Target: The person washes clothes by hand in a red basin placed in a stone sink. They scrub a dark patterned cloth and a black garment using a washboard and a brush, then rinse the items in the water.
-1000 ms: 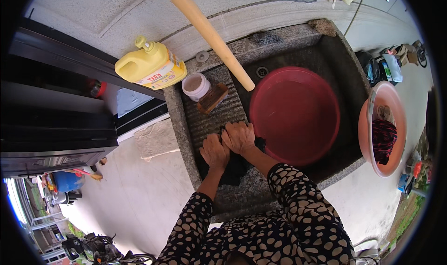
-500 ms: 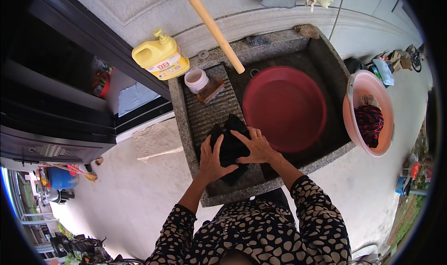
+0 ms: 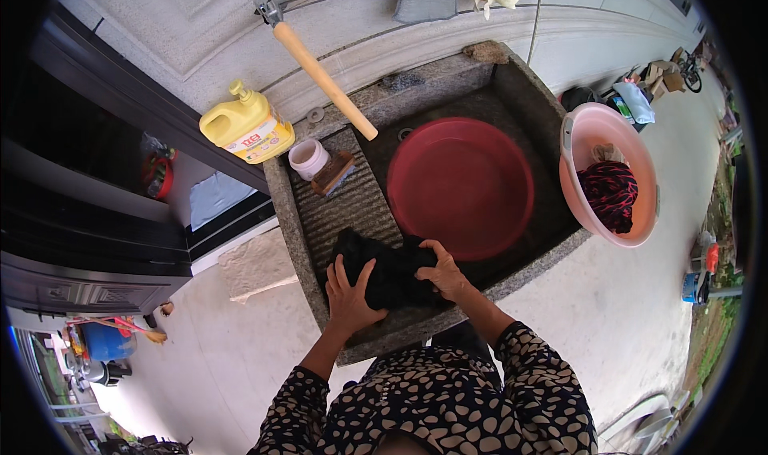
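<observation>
A wet-looking black cloth point(image 3: 388, 269) lies bunched on the near part of the ribbed washboard slab point(image 3: 350, 195) in a stone sink point(image 3: 282, 203). My left hand point(image 3: 352, 297) rests on its left side, fingers spread and thumb apart. At the cloth's right end my right hand point(image 3: 446, 273) is closed, with a fold pinched between thumb and fingers. Farther up the slab, a wooden scrub brush point(image 3: 334, 173) leans by a small pinkish-white tub point(image 3: 307, 159). To the right of the slab stands a dark red basin point(image 3: 460, 185) holding what looks like water.
A yellow pump jug point(image 3: 250, 127) stands at the sink's far left corner. Above the slab reaches a tap with a long wooden-coloured tube point(image 3: 326, 81). Beyond the right rim is a pink tub point(image 3: 570, 163) with a black-and-red patterned garment point(image 3: 610, 195).
The view has shifted a little. The cloth is spread wider sideways. My right hand has gone from spread fingers on top to a pinch at the cloth's right end.
</observation>
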The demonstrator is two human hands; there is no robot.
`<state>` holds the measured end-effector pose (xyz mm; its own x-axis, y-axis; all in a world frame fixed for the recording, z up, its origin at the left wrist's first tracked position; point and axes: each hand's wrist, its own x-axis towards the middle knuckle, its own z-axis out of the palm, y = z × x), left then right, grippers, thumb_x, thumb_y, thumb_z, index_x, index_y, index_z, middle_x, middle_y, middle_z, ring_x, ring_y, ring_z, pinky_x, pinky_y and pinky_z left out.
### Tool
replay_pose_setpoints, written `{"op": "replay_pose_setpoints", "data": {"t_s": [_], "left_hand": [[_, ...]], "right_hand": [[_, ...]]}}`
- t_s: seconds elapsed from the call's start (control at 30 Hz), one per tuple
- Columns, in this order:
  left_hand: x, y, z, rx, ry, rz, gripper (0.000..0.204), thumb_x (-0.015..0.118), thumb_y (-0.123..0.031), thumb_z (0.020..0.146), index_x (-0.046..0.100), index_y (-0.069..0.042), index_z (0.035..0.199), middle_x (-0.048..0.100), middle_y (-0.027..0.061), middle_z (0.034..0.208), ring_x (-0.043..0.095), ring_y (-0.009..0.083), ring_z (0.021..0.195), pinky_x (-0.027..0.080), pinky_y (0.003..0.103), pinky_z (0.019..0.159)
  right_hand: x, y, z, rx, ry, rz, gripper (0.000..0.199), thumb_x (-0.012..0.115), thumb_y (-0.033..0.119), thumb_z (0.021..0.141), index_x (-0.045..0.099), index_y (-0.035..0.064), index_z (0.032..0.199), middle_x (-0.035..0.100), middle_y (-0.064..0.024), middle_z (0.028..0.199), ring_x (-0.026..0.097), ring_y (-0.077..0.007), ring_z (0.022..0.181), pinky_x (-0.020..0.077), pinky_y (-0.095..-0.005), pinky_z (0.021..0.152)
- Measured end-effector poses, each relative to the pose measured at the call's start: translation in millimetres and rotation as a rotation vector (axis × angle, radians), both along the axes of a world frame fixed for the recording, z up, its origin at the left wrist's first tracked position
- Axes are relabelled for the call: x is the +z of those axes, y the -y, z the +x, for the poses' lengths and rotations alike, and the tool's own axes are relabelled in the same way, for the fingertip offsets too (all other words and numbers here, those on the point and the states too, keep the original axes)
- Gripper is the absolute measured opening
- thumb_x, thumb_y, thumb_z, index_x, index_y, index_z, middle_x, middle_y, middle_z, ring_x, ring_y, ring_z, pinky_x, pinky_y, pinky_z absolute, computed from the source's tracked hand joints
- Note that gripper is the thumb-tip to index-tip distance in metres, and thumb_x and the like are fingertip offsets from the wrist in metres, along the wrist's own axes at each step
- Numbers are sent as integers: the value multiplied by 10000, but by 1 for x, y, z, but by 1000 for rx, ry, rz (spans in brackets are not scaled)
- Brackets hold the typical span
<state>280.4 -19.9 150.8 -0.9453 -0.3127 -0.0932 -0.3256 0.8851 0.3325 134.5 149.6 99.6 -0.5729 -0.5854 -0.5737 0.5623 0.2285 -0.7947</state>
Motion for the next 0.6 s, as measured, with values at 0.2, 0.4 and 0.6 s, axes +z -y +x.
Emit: {"op": "replay_pose_setpoints", "data": {"t_s": [0.2, 0.4, 0.6], "left_hand": [[-33, 36, -21, 203, -312, 258, 449, 688, -11, 645, 537, -83, 1061, 445, 150, 1140, 483, 365, 1073, 444, 454, 858], [-13, -10, -97, 305, -562, 996, 456, 648, 54, 706, 526, -44, 1134, 496, 94, 1181, 532, 235, 1057, 478, 371, 817], [11, -44, -169, 144, -411, 1015, 341, 570, 42, 840, 562, -28, 1174, 615, 75, 1051, 590, 138, 956, 501, 276, 848]], "right_hand": [[26, -5, -4, -311, 512, -446, 528, 597, -66, 688, 486, 169, 1148, 569, -49, 940, 574, -144, 760, 497, -283, 621], [103, -18, -84, -432, 80, -538, 531, 551, -74, 695, 507, 117, 1188, 586, -34, 946, 557, -115, 819, 493, -251, 744], [88, -57, -151, -461, -170, -224, 462, 533, -19, 743, 582, 150, 1171, 529, 30, 810, 464, -51, 661, 397, -187, 502]]}}
